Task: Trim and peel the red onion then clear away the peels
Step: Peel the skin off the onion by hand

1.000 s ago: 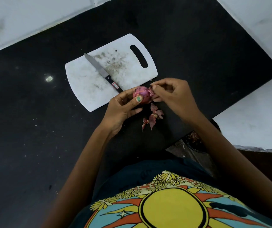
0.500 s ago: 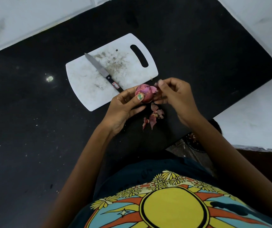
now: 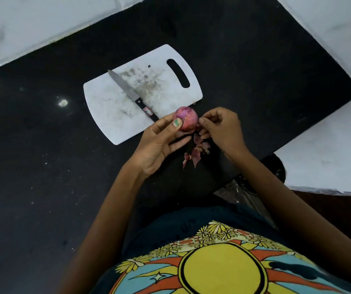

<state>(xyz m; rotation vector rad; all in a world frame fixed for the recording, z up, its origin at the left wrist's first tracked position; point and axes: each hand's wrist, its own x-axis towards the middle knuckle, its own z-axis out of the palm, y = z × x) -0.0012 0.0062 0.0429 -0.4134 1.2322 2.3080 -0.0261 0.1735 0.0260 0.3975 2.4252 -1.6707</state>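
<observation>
Left hand [image 3: 159, 143] cups upward, thumb pressed; right hand [image 3: 221, 128] pinches beside it.

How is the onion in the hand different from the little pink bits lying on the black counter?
The red onion is round and whole; the peels are thin, flat, torn scraps. The onion is held up in the left hand, while the peels lie loose on the counter below. The onion is much bigger than any single peel. Both share the same pinkish-purple colour.

One head-worn wide-angle view only, so no overlap with another view. It is looking steeply down and forward from close above the counter [image 3: 43, 166], taking in the board [image 3: 111, 107], both forearms and the wearer's shirt [image 3: 223, 268] at the bottom edge.
</observation>
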